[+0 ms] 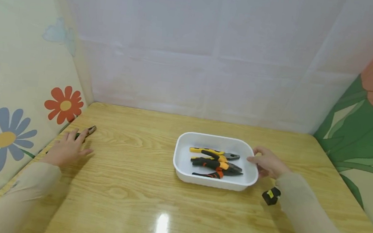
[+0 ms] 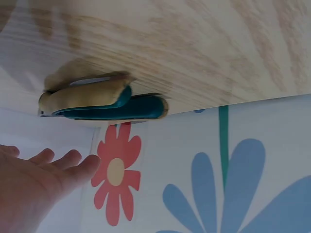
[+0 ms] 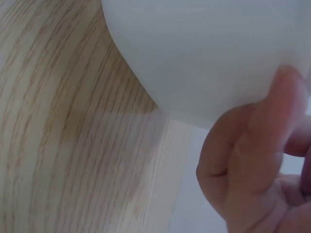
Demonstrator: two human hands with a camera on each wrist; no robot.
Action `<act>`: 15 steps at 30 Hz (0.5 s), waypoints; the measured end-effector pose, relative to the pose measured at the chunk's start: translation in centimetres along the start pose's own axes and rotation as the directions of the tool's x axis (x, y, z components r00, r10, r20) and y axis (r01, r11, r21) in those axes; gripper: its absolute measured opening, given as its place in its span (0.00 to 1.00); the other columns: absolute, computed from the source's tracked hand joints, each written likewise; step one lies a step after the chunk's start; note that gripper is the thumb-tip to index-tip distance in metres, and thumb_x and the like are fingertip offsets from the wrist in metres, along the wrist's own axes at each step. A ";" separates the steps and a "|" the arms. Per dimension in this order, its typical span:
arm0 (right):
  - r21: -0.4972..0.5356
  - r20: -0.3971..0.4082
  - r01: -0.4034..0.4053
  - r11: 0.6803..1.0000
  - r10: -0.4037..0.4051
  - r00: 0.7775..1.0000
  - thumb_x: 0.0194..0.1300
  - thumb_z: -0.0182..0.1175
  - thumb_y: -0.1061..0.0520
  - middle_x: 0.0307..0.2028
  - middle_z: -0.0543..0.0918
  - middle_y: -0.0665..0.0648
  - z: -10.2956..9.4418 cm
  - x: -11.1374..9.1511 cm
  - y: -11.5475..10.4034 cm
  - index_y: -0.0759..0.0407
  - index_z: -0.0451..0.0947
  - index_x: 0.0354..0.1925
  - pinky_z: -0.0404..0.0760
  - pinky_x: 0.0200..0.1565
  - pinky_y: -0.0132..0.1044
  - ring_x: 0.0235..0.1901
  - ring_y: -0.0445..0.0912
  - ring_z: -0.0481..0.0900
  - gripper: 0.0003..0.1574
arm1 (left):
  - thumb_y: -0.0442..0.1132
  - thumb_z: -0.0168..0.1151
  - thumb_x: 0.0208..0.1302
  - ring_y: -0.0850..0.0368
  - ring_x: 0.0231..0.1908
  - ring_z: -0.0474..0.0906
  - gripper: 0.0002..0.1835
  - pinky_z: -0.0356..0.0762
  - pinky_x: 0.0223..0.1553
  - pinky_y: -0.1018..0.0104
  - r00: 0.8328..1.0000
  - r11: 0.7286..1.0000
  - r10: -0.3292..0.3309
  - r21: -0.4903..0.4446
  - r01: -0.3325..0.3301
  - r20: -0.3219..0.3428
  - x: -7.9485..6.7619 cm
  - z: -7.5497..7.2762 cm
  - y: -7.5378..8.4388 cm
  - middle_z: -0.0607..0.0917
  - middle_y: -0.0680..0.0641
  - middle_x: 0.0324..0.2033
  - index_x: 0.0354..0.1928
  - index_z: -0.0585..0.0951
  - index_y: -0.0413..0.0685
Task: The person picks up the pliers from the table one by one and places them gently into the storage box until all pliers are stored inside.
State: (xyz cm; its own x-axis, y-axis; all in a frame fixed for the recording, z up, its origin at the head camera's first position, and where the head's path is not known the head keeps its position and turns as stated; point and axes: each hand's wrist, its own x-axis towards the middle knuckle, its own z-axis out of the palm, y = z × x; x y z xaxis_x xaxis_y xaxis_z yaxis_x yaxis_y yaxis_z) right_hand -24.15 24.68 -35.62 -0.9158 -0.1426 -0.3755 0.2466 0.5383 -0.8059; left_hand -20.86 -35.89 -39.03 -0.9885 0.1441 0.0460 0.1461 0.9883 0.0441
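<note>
A white plastic basin [image 1: 181, 174] stands on the table with several pliers [image 1: 215, 163] lying inside, their handles yellow-black and orange-black. My right hand [image 1: 268, 162] grips its right end, thumb at the rim; in the right wrist view curled fingers [image 3: 248, 155] lie against the white wall. At the table's left edge my left hand [image 1: 68, 149] is spread with fingers apart, over or beside another pair of pliers [image 1: 91, 130], partly hidden by it in the head view. The left wrist view shows those pliers' teal-and-tan handles [image 2: 112, 104], apart from the fingers.
A small black block with a yellow mark [image 1: 271, 196] is just beside my right wrist; whether it lies on the table or hangs from the wrist I cannot tell. Flower-printed walls flank the wooden table [image 1: 124, 197], and a pale cloth [image 1: 192, 57] hangs behind it.
</note>
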 end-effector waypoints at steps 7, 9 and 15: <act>0.014 0.008 0.009 1.000 -0.009 1.000 0.70 0.51 0.63 0.29 0.74 0.58 0.0 0.0 0.0 0.68 0.60 0.45 0.78 0.22 0.33 0.21 0.44 0.76 0.11 | 0.61 0.51 0.69 0.14 0.58 0.52 0.44 0.60 0.47 0.22 0.999 1.000 0.000 0.011 0.001 -0.034 0.4 1.1 -2.1 0.56 0.16 0.60 0.68 0.56 0.28; 0.016 0.010 0.014 1.000 -0.014 1.000 0.70 0.51 0.63 0.29 0.74 0.58 0.1 0.0 0.0 0.68 0.60 0.45 0.78 0.22 0.34 0.21 0.44 0.76 0.11 | 0.63 0.50 0.69 0.14 0.58 0.52 0.46 0.61 0.49 0.24 0.999 1.000 0.007 0.026 -0.006 -0.037 0.6 1.4 -2.8 0.57 0.16 0.60 0.67 0.57 0.27; 0.017 0.012 0.012 1.000 -0.012 1.000 0.70 0.52 0.62 0.29 0.74 0.58 0.0 0.0 0.0 0.68 0.60 0.45 0.79 0.22 0.35 0.22 0.45 0.77 0.13 | 0.67 0.50 0.67 0.14 0.58 0.51 0.50 0.59 0.53 0.26 1.000 1.000 -0.012 0.008 0.013 -0.006 0.8 1.9 -4.2 0.54 0.15 0.61 0.68 0.55 0.25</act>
State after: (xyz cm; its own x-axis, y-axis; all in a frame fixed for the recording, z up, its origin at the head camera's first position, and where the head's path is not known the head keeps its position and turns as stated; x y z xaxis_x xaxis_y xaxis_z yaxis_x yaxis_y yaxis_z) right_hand -24.16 24.67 -35.63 -0.9149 -0.1592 -0.3710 0.2409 0.5221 -0.8181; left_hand -22.32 -39.82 -41.04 -0.9900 0.1314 0.0517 0.1334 0.9904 0.0371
